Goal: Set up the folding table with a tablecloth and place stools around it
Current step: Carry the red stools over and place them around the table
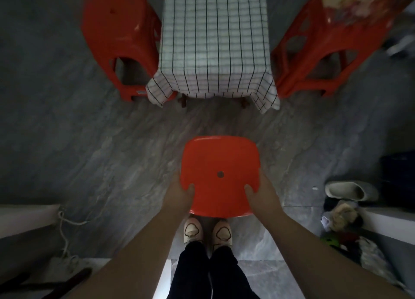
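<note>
Nearest the camera, the person's pale shoes [207, 231] stand together on the grey veined floor [112, 152], toes just under the near edge of the held stool [220, 157]. The left hand [182, 193] grips the seat's near-left corner and the right hand [262, 193] the near-right, each with its thumb laid on top and its fingers curled under the rim. The seat faces straight up, a rounded square with a small hole in its middle and no clear long axis; its legs are hidden beneath, so I cannot tell whether it stands on the floor. To the left a white ledge [24, 218] and a loose cord [65, 231] close in the side; to the right lie a pale slipper [350, 191] and a heap of soft clutter [341, 226]. Between them a wide strip of bare floor runs ahead from the seat's far edge to the counter [183, 102], of which only two dark legs show. The checked tablecloth [215, 40] covers it, long axis running straight away from the person, the short end facing the held stool; the two near corners of the cloth droop and flare outward. The left stool [121, 33] stands just beside the counter's left long side, against the hanging cloth. The right stool [314, 51] stands just beside the right long side, with something pale and blurred on its seat.
</note>
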The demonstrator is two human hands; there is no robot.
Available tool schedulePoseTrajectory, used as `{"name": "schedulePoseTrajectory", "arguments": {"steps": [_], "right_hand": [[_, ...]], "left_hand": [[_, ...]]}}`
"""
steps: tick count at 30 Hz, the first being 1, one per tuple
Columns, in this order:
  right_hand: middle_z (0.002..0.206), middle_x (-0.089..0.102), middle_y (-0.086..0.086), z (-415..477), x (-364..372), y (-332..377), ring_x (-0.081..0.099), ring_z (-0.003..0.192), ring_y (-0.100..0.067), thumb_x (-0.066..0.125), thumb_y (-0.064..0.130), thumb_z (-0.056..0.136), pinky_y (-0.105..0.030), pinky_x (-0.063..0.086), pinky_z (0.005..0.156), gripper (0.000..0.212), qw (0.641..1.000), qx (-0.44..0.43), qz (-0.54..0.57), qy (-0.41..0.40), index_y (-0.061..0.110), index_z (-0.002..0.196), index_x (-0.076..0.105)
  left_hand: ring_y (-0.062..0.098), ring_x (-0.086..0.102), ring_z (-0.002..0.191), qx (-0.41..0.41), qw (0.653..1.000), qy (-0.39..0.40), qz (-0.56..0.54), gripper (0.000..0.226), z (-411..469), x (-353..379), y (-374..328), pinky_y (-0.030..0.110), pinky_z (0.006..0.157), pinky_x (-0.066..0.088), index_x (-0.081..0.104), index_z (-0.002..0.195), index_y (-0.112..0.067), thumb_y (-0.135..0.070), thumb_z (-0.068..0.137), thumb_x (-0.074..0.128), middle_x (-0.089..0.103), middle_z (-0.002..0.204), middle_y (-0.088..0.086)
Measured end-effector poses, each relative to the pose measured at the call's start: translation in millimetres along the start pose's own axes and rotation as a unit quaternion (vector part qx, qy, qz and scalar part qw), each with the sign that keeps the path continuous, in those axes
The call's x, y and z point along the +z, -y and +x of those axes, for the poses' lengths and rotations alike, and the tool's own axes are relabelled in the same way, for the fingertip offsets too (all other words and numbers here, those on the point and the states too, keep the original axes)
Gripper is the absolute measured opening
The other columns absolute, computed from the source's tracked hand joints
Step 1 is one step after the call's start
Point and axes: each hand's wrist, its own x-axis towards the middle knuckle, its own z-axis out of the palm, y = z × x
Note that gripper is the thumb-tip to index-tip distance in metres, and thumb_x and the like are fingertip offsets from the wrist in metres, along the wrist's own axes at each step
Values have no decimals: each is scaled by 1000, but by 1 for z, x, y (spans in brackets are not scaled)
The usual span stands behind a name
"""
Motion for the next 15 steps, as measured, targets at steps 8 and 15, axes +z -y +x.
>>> {"name": "schedulePoseTrajectory", "arguments": {"steps": [8, 15], "right_hand": [[147, 46, -4, -95, -91, 126, 41, 135, -23, 47, 37, 93, -46, 37, 113, 65, 986, -104, -129, -16, 22, 153, 29], [160, 28, -5, -190, -145, 206, 19, 149, -25, 43, 44, 93, -45, 24, 120, 69, 945, -199, -251, -60, 21, 155, 26]], "left_hand": [[29, 38, 142, 120, 984, -30, 131, 72, -104, -120, -98, 43, 118, 30, 31, 154, -12, -36, 88, 47, 38, 156, 13], [30, 21, 151, 208, 941, -111, 243, 75, -189, -203, -139, 44, 122, 18, 24, 157, -15, -45, 91, 40, 26, 162, 13]]}}
